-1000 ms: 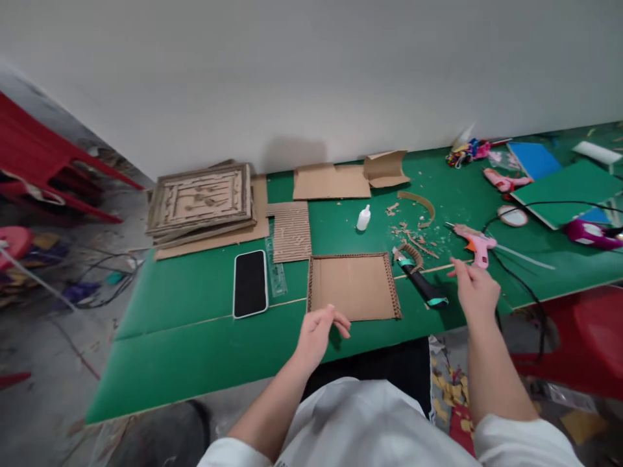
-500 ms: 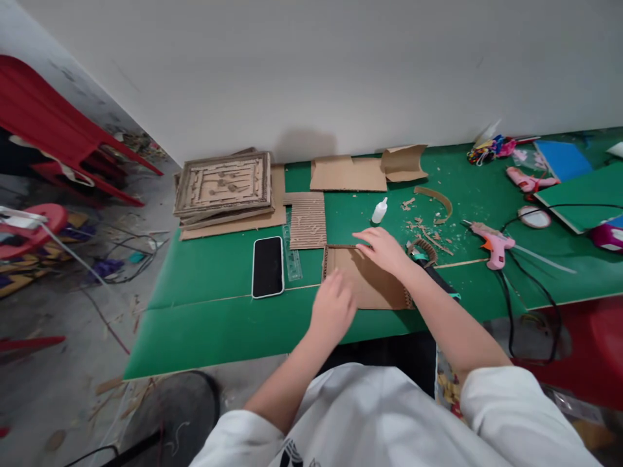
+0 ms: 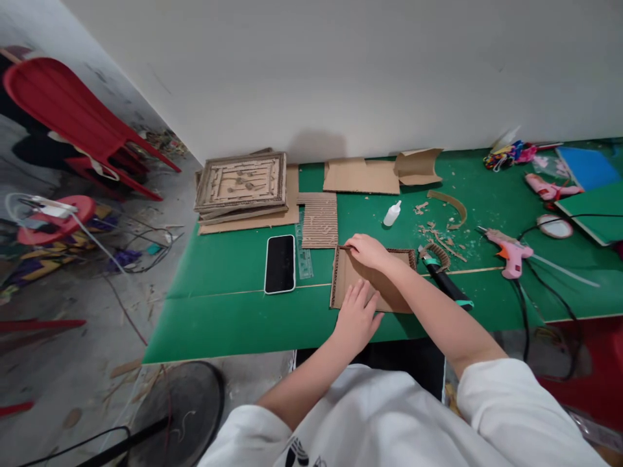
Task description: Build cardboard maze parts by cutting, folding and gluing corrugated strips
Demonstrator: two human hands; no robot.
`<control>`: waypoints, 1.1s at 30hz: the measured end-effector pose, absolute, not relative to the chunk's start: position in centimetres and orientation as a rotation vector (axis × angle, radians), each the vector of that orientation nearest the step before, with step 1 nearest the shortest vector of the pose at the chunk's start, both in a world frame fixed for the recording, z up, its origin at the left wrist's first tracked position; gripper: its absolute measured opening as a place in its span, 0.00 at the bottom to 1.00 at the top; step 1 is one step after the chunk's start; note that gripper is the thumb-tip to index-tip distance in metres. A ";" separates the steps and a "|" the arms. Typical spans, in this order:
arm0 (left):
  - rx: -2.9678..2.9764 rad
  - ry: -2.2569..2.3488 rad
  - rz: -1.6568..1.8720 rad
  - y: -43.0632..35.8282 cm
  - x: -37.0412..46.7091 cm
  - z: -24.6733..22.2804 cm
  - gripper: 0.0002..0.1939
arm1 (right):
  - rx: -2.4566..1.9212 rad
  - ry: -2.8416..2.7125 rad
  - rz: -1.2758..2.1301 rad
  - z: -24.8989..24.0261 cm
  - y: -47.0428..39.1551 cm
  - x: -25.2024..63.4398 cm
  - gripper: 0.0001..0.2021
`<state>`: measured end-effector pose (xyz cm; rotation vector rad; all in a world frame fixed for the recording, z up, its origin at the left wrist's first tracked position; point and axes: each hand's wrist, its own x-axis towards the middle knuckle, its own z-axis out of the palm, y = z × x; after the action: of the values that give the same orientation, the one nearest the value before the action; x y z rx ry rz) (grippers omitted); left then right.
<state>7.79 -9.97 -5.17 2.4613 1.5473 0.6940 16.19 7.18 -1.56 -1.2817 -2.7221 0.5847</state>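
A rectangular cardboard panel [image 3: 396,299] lies on the green table before me, with narrow corrugated strips standing along its left, far and right edges. My left hand [image 3: 357,319] rests on the panel's near left part, fingers stretched out flat and holding nothing. At the far left corner, my right hand [image 3: 368,251] has its fingers closed on the far edge strip [image 3: 344,247], pressing it against the panel. My right forearm covers part of the panel's right side. A black-handled cutter [image 3: 444,280] lies just right of the panel, beside a curled corrugated strip [image 3: 437,254].
Left of the panel are a ruler [image 3: 305,263], ridged cardboard [image 3: 320,222] and a phone [image 3: 280,264]. Behind them sits a stack of framed cardboard pieces [image 3: 243,185]. A white glue bottle [image 3: 392,214] stands beyond; a corded pink glue gun [image 3: 512,254] lies right, past cardboard scraps [image 3: 433,233].
My right hand has moved left along the far edge to the corner and closed on the strip. My left hand has come down flat on the panel. The view has shifted slightly.
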 end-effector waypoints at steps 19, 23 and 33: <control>1.806 2.415 0.158 6.8 -1.8 -0.4 0.46 | -1.476 -2.037 0.457 -0.2 0.3 29.5 0.13; 1.804 2.491 0.034 7.5 -1.1 -1.0 0.52 | -1.529 -1.845 0.481 -0.7 -4.4 31.2 0.13; 1.875 2.451 0.199 9.1 -1.6 -1.8 0.48 | -1.728 -1.492 0.689 -2.9 -9.0 31.7 0.17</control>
<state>-1.64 9.10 -1.81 1.8748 2.4511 0.1992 31.67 -9.01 -2.90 -1.7278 -1.4917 0.6893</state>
